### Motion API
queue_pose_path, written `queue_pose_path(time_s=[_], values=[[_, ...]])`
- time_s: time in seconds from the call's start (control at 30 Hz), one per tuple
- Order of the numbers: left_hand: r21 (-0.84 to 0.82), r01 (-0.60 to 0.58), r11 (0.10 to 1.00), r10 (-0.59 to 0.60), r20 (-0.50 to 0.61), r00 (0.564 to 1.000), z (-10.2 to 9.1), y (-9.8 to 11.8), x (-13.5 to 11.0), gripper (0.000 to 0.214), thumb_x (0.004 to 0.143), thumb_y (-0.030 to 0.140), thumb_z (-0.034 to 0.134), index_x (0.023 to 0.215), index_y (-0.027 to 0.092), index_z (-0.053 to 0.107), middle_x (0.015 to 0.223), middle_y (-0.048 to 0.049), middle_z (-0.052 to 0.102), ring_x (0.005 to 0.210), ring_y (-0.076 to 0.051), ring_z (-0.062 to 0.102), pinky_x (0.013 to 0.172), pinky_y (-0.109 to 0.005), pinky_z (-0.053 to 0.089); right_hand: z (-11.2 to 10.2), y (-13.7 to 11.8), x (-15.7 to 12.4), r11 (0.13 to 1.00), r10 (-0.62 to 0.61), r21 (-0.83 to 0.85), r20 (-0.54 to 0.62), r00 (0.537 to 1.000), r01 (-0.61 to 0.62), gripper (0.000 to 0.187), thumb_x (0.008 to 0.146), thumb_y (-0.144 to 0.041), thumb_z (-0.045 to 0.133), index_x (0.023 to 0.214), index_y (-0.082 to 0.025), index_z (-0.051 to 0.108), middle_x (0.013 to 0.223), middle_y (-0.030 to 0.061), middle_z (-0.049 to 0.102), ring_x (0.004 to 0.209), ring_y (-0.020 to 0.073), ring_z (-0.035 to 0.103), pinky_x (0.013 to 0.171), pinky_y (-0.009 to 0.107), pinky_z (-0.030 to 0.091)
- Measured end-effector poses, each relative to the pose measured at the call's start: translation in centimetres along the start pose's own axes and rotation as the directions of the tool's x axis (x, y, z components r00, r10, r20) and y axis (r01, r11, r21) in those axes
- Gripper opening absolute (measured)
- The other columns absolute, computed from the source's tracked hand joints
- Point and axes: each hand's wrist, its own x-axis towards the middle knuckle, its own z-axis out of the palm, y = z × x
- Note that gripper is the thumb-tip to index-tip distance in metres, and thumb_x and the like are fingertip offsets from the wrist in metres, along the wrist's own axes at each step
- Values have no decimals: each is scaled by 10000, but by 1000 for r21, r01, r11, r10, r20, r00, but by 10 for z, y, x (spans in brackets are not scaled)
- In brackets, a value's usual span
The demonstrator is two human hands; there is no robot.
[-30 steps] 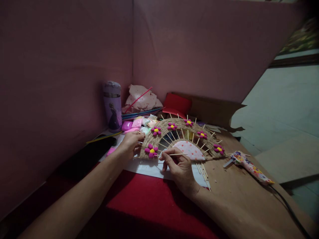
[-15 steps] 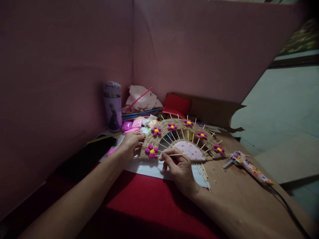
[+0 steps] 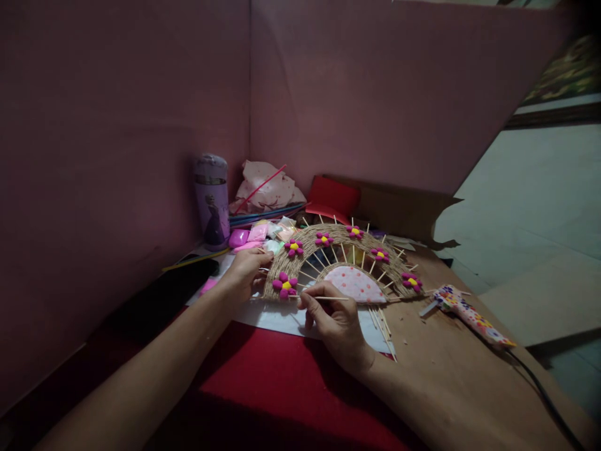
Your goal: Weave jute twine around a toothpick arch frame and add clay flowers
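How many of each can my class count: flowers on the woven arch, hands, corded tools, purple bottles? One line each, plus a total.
Flowers on the woven arch: 6
Hands, left hand and right hand: 2
Corded tool: 1
Purple bottle: 1
Total: 10

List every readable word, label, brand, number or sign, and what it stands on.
No text can be read.
Purple tumbler: any lettering is too small and dim to read.
Small packets: any labels are too small and blurred to read.
Glue gun: no readable marking.
Twine arch: no lettering visible.
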Motion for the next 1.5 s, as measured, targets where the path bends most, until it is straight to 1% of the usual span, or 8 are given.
queue_pose_path(time_s=[0.23, 0.5, 0.63, 0.73, 0.83, 1.13, 1.37, 1.5], values=[[5, 2, 1000, -2, -11, 1000, 1, 1, -3, 88, 725, 179, 609, 703, 154, 527, 577, 2, 565, 391, -75, 475, 369, -171, 333, 0, -4, -4, 987, -131, -81, 105, 986, 140, 117, 858, -257, 526, 777, -194, 581, 596, -15, 545, 481, 104, 507, 466, 224, 409], [3, -20, 1000, 20, 19, 1000, 1, 2, -4, 71, 735, 144, 579, 693, 147, 523, 544, 9, 532, 391, -76, 482, 369, -167, 347, 0, -5, -8, 958, -230, -142, 144, 963, 250, 57, 854, -214, 528, 839, -191, 578, 579, -20, 549, 487, 107, 514, 502, 234, 416], [-6, -21, 1000, 21, 31, 999, 0, 1, -3, 64, 729, 142, 580, 710, 150, 520, 564, 3, 548, 383, -78, 482, 361, -173, 346, 0, -5, -6, 984, -146, -87, 103, 984, 155, 143, 871, -269, 519, 772, -182, 574, 546, -29, 525, 461, 97, 498, 488, 229, 402], [-4, -8, 1000, 8, 25, 1000, 0, 1, -3, 64, 736, 147, 578, 717, 153, 518, 561, 13, 540, 371, -71, 470, 356, -172, 340, 0, -4, -3, 1000, -26, 0, 46, 999, 26, 215, 887, -322, 504, 735, -181, 563, 593, -18, 559, 464, 90, 516, 480, 223, 407], [2, -5, 1000, 5, 22, 1000, 1, 1, -3, 56, 752, 148, 567, 723, 148, 520, 555, 19, 530, 369, -66, 465, 352, -167, 332, 0, -1, 0, 994, 35, 101, 2, 999, -35, 225, 886, -353, 505, 742, -185, 544, 636, -16, 588, 450, 83, 522, 461, 216, 414], [25, 0, 1000, 0, 10, 1000, 1, 2, -3, 53, 765, 153, 560, 729, 144, 522, 553, 16, 531, 370, -66, 469, 345, -159, 330, -1, -2, -1, 996, 15, 91, -94, 995, -6, 223, 873, -358, 530, 738, -181, 545, 630, -22, 593, 435, 72, 523, 446, 202, 412], [33, 12, 999, -12, 15, 1000, 3, 3, -5, 46, 768, 148, 551, 734, 148, 520, 557, 15, 532, 378, -65, 469, 343, -156, 328, -1, 1, 1, 999, 35, 25, -89, 995, -33, 230, 877, -365, 519, 735, -186, 539, 588, -23, 587, 435, 86, 530, 449, 214, 420], [33, 20, 999, -20, 12, 1000, 2, 3, -5, 49, 769, 151, 549, 732, 152, 517, 567, 8, 545, 389, -71, 481, 349, -161, 338, 0, 0, 2, 999, 34, 23, -20, 999, -34, 227, 884, -363, 507, 748, -185, 547, 624, -8, 607, 457, 91, 541, 468, 223, 429]])
